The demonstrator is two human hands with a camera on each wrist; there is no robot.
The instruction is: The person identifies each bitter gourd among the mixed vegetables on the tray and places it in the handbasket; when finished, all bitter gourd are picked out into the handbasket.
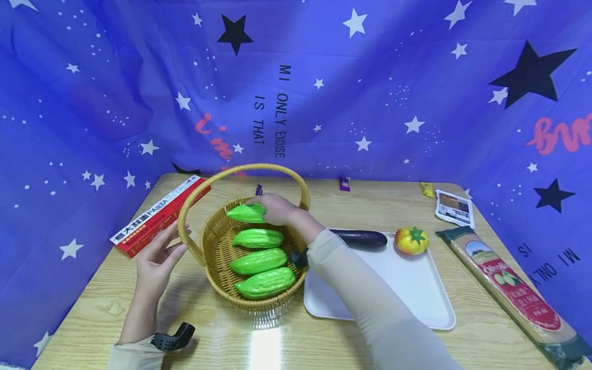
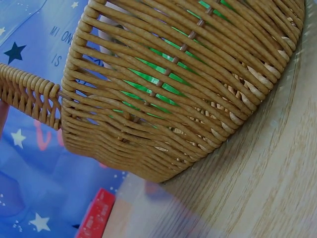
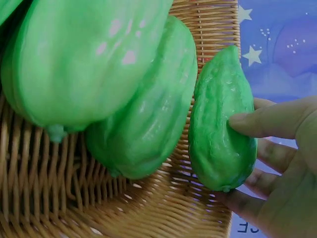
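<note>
A wicker basket [image 1: 214, 241] with a tall arched handle stands on the table, and three green bitter melons [image 1: 259, 261] lie in it side by side. Near its far rim my right hand [image 1: 277, 209] pinches another bitter melon [image 3: 220, 124], with the thumb on its near face and the fingers behind, as the right wrist view shows. My left hand [image 1: 156, 259] holds the base of the basket's handle [image 1: 184, 218] on the left side. Only the basket's woven side [image 2: 163, 89] fills the left wrist view, green showing through the gaps; that hand is almost wholly out of frame there.
Right of the basket lies a white tray [image 1: 398, 293] with an eggplant [image 1: 363, 239] and a red-yellow tomato [image 1: 411, 241]. A red pasta box [image 1: 162, 216] is at left, a long spaghetti pack [image 1: 513, 288] at right. Small wrapped sweets [image 1: 344, 184] lie along the back.
</note>
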